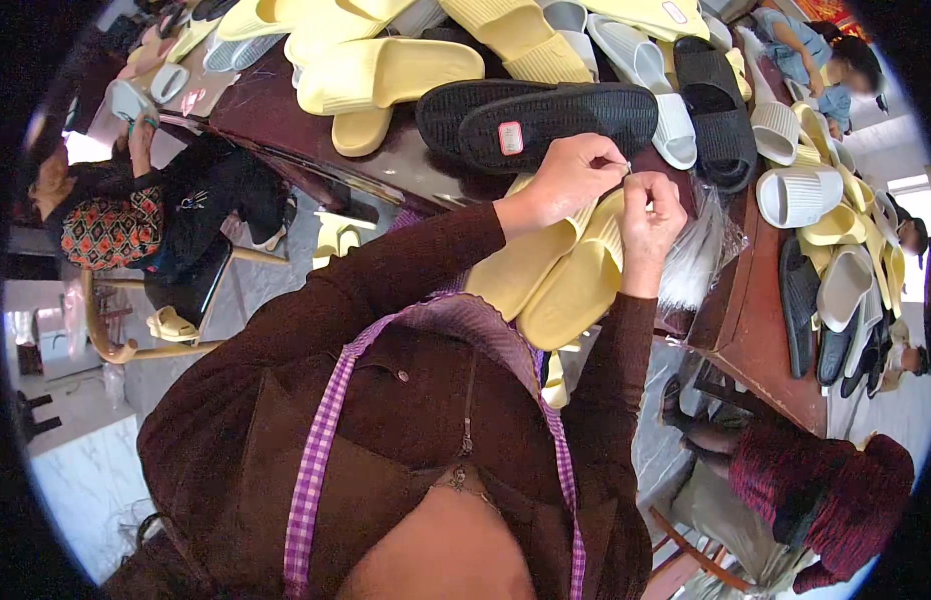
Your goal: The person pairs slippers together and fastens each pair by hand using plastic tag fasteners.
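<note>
My left hand (568,178) and my right hand (651,222) are close together at the table's near edge, the fingers of both closed in a pinch. Between their fingertips is a tiny pale thing, too small to make out. Just below them a pair of yellow slippers (570,290) lies side by side against my apron (450,325), partly covered by my wrists. Beyond my hands a pair of black slippers (575,122) lies overlapped, with a small white-and-red sticker (510,137) on the front one. Beside my right hand is a bunch of thin whitish strands (693,265) in transparent plastic.
Yellow slippers (385,75), a white slipper (675,130) and another black slipper (713,110) crowd the dark red table (385,170). More slippers (845,285) are heaped at its right end. People sit at left (210,190) and lower right (815,480); another is at upper right (800,50).
</note>
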`<act>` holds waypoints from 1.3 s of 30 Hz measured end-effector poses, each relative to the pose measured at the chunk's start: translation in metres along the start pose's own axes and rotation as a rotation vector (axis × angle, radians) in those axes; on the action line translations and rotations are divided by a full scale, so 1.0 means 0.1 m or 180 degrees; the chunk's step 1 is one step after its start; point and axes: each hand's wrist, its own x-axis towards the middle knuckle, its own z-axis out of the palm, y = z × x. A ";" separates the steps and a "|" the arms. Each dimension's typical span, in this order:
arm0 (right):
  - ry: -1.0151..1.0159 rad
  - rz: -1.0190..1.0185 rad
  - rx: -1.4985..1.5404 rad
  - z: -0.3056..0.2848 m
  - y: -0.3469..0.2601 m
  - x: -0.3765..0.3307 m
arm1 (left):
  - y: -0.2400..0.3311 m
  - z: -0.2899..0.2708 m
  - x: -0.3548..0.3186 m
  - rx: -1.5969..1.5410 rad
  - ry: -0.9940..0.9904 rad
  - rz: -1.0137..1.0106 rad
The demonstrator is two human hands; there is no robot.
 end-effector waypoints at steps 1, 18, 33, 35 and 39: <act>0.0016 0.0012 -0.0012 0.00 0.00 0.00 | 0.00 0.00 0.00 0.0004 -0.0020 -0.0027; -0.0082 0.0793 0.1066 0.01 0.10 -0.05 | -0.01 0.05 -0.10 0.0860 0.0130 0.1032; -0.0148 0.1210 0.1983 -0.04 0.09 -0.04 | -0.05 0.06 -0.09 0.0875 -0.0088 0.1345; -0.0177 0.1096 0.1818 -0.04 0.07 -0.03 | -0.03 0.06 -0.07 0.0436 -0.0109 0.1021; -0.0213 0.1050 0.1683 -0.05 0.07 -0.05 | 0.08 0.00 -0.06 -0.0160 -0.0581 -0.0164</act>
